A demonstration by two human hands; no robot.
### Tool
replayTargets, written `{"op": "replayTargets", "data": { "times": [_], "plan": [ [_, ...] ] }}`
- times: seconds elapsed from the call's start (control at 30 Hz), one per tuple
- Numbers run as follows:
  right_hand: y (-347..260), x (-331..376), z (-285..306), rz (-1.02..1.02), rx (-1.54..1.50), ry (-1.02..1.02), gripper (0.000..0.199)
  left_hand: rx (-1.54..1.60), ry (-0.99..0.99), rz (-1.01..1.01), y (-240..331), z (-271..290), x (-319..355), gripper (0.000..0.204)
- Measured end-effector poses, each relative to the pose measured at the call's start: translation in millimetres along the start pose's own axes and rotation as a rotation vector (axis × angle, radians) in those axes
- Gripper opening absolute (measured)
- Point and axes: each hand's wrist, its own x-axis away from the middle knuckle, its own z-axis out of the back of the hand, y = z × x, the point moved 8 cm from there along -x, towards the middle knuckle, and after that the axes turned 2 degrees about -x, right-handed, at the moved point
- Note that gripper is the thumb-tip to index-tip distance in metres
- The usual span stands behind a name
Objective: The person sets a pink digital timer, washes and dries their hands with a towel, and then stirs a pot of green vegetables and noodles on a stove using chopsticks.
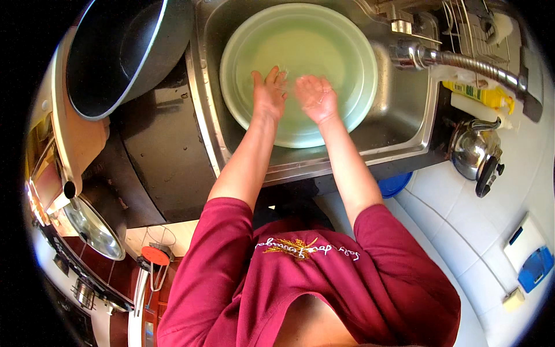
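Item: my left hand (268, 97), unclenched, fingers parted and slightly bent, gripping nothing visible. Item: my right hand (317, 98), palm turned up, fingers extended nearly side by side, likewise gripping nothing. The two were near each other, not touching. Whether the fingertips dipped below the surface, I could not tell.

Handling, in my judgement: work of this kind was best done with both wrists well inside the rim, so that drips fell back; with slow movements, to limit splashing; with fingers parted, so that water reached between them; and with the maroon fabric sleeves (214, 248), which ended around my elbows, kept dry.

Item: one pale green, round, plastic-looking basin (371, 75), placed directly beneath my hands. Wide-rimmed, smooth, with no damage apparent. Contents: translucent water (300, 49), spread around and beyond my fingers, of a pale yellow-green cast; whether the tint was its own or the basin's, I could not tell.

Surroundings: a rectangular stainless-steel sink (407, 101), holding the basin under my hands; a silvery, flexible-necked tap (474, 62), right of and beyond my right hand; a deep, dark grey, round pot (157, 58), left of and beyond my left hand.
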Motion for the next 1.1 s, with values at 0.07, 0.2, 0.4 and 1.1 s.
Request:
{"op": "replayTargets", "data": {
  "times": [0.07, 0.2, 0.4, 1.1],
  "plan": [
    [12.6, 28.9, -68.2, -0.059, 0.156, -0.222, 0.049, 0.068, -0.069, -0.021, -5.2, -3.3, -12.0, 0.069],
    [25.5, 88.1, -138.4, 0.276, 0.865, -0.174, 0.050, 0.285, -0.042, -0.043, -8.5, -5.7, -24.8, 0.065],
    [19.0, 30.2, -111.3, 0.696, 1.848, -0.290, 0.035, 0.464, -0.047, -0.112, 6.4, -23.6, -3.1, 0.067],
    [7.2, 48.5, -129.8, 0.800, 1.571, -0.234, 0.042, 0.383, -0.025, 0.014, -27.7, -27.3, -25.2, 0.053]
  ]
}}
